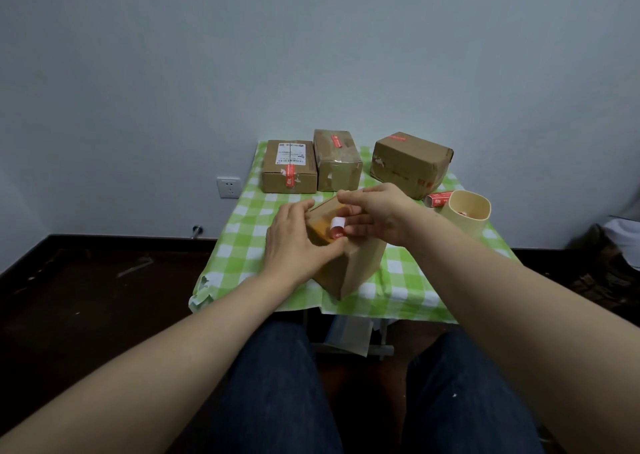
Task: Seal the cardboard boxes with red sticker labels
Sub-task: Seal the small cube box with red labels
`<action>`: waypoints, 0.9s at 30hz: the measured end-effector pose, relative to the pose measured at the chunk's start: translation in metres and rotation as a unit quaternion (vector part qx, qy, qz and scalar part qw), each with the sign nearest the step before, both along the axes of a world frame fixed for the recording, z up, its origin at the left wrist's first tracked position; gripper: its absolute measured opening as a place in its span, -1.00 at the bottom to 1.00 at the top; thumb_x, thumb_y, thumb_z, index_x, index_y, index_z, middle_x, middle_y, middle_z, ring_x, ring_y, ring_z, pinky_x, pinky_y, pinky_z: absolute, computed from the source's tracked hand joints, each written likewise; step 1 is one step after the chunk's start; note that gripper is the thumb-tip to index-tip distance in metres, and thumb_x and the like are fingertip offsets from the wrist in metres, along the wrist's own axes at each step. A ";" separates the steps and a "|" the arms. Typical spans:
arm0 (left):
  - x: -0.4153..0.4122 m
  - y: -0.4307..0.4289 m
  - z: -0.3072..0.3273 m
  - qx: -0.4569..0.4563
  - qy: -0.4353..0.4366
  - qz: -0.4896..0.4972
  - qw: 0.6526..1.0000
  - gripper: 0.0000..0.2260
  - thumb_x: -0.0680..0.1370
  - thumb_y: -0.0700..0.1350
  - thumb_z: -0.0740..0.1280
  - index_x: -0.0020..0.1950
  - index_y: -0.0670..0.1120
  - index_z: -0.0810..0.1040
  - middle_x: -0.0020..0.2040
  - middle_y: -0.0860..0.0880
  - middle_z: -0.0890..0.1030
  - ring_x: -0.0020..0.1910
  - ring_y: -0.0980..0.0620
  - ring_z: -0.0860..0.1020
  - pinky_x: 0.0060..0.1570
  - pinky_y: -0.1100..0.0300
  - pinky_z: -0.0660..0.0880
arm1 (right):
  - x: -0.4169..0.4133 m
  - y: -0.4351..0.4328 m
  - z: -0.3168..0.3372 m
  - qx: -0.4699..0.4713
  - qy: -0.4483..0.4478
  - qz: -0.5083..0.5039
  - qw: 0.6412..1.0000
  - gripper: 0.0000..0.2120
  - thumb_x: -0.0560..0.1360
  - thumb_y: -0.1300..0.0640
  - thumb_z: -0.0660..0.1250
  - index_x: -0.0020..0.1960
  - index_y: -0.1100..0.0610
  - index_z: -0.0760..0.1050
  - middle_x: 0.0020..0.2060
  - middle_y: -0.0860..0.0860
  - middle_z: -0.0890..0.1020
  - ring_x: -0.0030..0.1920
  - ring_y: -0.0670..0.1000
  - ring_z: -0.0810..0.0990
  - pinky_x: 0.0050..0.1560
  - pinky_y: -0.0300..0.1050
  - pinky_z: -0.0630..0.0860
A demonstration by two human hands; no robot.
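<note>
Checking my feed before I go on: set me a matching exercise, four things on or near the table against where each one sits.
Things:
1. box with the white shipping label
2. cream cup
3. box under the left hand
4. wall socket

Places:
A. on the wall, left of the table
B. back left of the table
C. right edge of the table
D. near middle of the table

Pairs: 1-B, 2-C, 3-D, 4-A.
</note>
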State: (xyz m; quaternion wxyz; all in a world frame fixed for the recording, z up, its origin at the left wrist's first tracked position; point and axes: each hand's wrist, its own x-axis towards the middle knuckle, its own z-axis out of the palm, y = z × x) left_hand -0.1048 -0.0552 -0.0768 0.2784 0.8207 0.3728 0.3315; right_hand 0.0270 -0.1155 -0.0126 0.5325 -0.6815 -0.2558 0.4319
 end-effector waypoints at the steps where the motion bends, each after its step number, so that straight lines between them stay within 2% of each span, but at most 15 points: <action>1: 0.001 0.000 0.003 -0.011 0.002 0.002 1.000 -0.41 0.35 0.10 0.47 0.31 -0.04 0.40 0.15 0.01 0.45 0.14 0.00 0.46 0.16 0.07 0.43 | -0.001 0.000 0.000 0.008 0.005 0.002 1.000 -0.73 0.48 0.17 0.39 0.08 0.31 0.47 -0.28 0.16 0.57 -0.35 0.11 0.57 -0.32 -0.12 0.60; 4: 0.003 0.000 0.012 -0.042 0.009 0.021 0.999 -0.71 0.42 0.04 0.41 0.09 -0.01 0.57 -0.02 0.03 0.59 -0.01 -0.01 0.56 0.00 0.06 0.50 | -0.003 0.001 0.000 0.045 0.019 0.003 0.999 -0.78 0.49 0.17 0.38 0.02 0.30 0.47 -0.31 0.16 0.59 -0.35 0.09 0.60 -0.31 -0.11 0.61; 6: 0.004 0.001 0.015 -0.055 0.009 0.033 0.998 -0.86 0.46 -0.03 0.37 -0.03 0.00 0.64 -0.09 0.04 0.64 -0.02 -0.03 0.59 -0.02 0.08 0.52 | -0.002 0.001 -0.002 0.068 -0.014 -0.004 0.998 -0.81 0.51 0.15 0.35 -0.01 0.28 0.46 -0.31 0.16 0.59 -0.36 0.06 0.59 -0.27 -0.12 0.61; 8: 0.004 0.005 0.018 -0.071 0.020 0.035 0.997 -0.88 0.47 -0.05 0.37 -0.05 0.01 0.68 -0.04 0.02 0.67 0.00 -0.02 0.58 0.00 0.10 0.52 | 0.001 0.002 -0.007 0.065 -0.115 -0.009 0.991 -0.79 0.53 0.12 0.32 0.00 0.29 0.49 -0.25 0.15 0.59 -0.32 0.03 0.54 -0.21 -0.15 0.58; 10: 0.005 0.008 0.021 -0.104 0.032 0.029 0.994 -0.91 0.45 -0.07 0.42 -0.08 0.02 0.68 -0.04 0.00 0.67 0.00 -0.03 0.59 0.01 0.10 0.52 | 0.004 0.001 -0.014 0.053 -0.196 -0.006 0.979 -0.73 0.54 0.07 0.30 0.02 0.30 0.54 -0.16 0.13 0.63 -0.23 0.00 0.55 -0.07 -0.12 0.57; 12: 0.006 0.011 0.028 -0.166 0.033 0.021 0.985 -0.94 0.38 -0.13 0.48 -0.22 0.02 0.65 -0.13 -0.04 0.67 -0.06 -0.05 0.61 -0.04 0.09 0.55 | 0.004 0.000 -0.019 0.057 -0.201 0.006 0.978 -0.70 0.56 0.06 0.26 0.04 0.31 0.55 -0.12 0.12 0.64 -0.17 -0.02 0.56 0.01 -0.12 0.55; 13: 0.006 0.012 0.031 -0.205 0.027 0.018 0.978 -0.90 0.36 -0.18 0.49 -0.26 -0.01 0.63 -0.19 -0.06 0.66 -0.12 -0.05 0.62 -0.14 0.12 0.54 | 0.004 0.000 -0.020 0.060 -0.195 0.013 0.979 -0.70 0.57 0.06 0.24 0.04 0.31 0.55 -0.11 0.12 0.64 -0.16 -0.02 0.56 0.03 -0.13 0.54; 16: 0.006 0.012 0.044 -0.292 0.007 0.006 0.956 -0.88 0.38 -0.32 0.47 -0.20 -0.14 0.60 -0.31 -0.12 0.62 -0.37 0.01 0.57 -0.47 0.24 0.41 | 0.006 -0.002 -0.024 0.068 -0.175 0.018 0.982 -0.78 0.57 0.10 0.24 0.02 0.25 0.55 -0.09 0.11 0.64 -0.17 -0.06 0.55 0.04 -0.16 0.52; 18: 0.005 0.011 0.049 -0.319 -0.007 0.003 0.948 -0.87 0.39 -0.35 0.45 -0.20 -0.15 0.59 -0.32 -0.13 0.61 -0.42 0.06 0.55 -0.55 0.31 0.35 | 0.007 -0.004 -0.025 0.065 -0.175 0.019 0.982 -0.82 0.56 0.12 0.26 0.02 0.23 0.55 -0.07 0.11 0.65 -0.17 -0.07 0.55 0.04 -0.16 0.51; 21: 0.002 0.009 0.053 -0.356 -0.028 0.007 0.934 -0.87 0.41 -0.35 0.42 -0.18 -0.13 0.62 -0.32 -0.09 0.61 -0.41 0.08 0.53 -0.48 0.31 0.29 | 0.007 -0.005 -0.028 0.051 -0.200 0.024 0.978 -0.85 0.53 0.10 0.31 0.01 0.18 0.56 -0.03 0.13 0.66 -0.07 -0.03 0.56 0.09 -0.11 0.51; 23: 0.000 0.010 0.054 -0.379 -0.036 0.012 0.925 -0.87 0.44 -0.34 0.39 -0.14 -0.13 0.64 -0.32 -0.06 0.62 -0.42 0.10 0.54 -0.42 0.28 0.27 | 0.006 -0.008 -0.028 0.060 -0.203 0.034 0.977 -0.83 0.49 0.15 0.37 0.05 0.20 0.56 -0.08 0.10 0.63 -0.09 -0.03 0.55 -0.04 -0.24 0.52; 24: -0.002 0.011 0.054 -0.389 -0.036 0.013 0.920 -0.87 0.45 -0.34 0.38 -0.12 -0.13 0.64 -0.32 -0.04 0.62 -0.45 0.13 0.55 -0.41 0.28 0.27 | 0.007 -0.010 -0.029 0.070 -0.199 0.043 0.977 -0.79 0.45 0.19 0.42 0.06 0.22 0.55 -0.09 0.09 0.61 -0.09 -0.04 0.55 -0.08 -0.29 0.52; 27: -0.007 0.014 0.053 -0.410 -0.037 0.013 0.911 -0.86 0.46 -0.35 0.36 -0.09 -0.14 0.64 -0.29 -0.05 0.65 -0.51 0.18 0.57 -0.45 0.31 0.29 | 0.010 -0.012 -0.032 0.081 -0.209 0.076 0.972 -0.65 0.33 0.28 0.51 0.08 0.27 0.53 -0.07 0.08 0.60 -0.05 -0.03 0.57 -0.01 -0.28 0.52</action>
